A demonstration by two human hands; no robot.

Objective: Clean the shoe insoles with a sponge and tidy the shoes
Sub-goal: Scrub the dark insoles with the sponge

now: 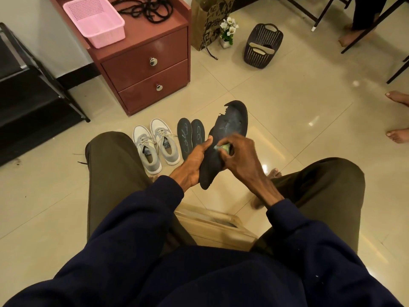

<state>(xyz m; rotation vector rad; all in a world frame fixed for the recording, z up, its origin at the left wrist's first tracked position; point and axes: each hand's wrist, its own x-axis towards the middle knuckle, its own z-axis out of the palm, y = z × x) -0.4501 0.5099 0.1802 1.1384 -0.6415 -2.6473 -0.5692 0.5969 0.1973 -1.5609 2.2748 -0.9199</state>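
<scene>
Writing shows in 3 places, none of it legible: pale scrawls on 2 insoles lying side by side on the floor, tags inside the shoes, and black lettering on a paper bag.

The torn insole, dark and ragged along its toe edge, is held above the floor at mid-frame, toe toward 12 o'clock. The left hand grasps it from 9 o'clock, thumb laid on the upper face and fingers curled underneath. The right hand reaches in from 3 o'clock, its fingers bunched round a greenish sponge that presses on the middle of the torn insole.

The 2 insoles lie just at 9 o'clock of the torn insole. The grey-and-white shoes stand beyond them at 9 o'clock, close together, toes toward 12.

At 11 o'clock a pink basket sits on a red cabinet with 2 closed drawers, beside a black cord. The bag stands at 12 o'clock, with a small pot of white flowers against it. At 1 o'clock a dark basket holds 2 tan, insole-shaped pieces.

Bare feet of another person show at 3 o'clock.
</scene>
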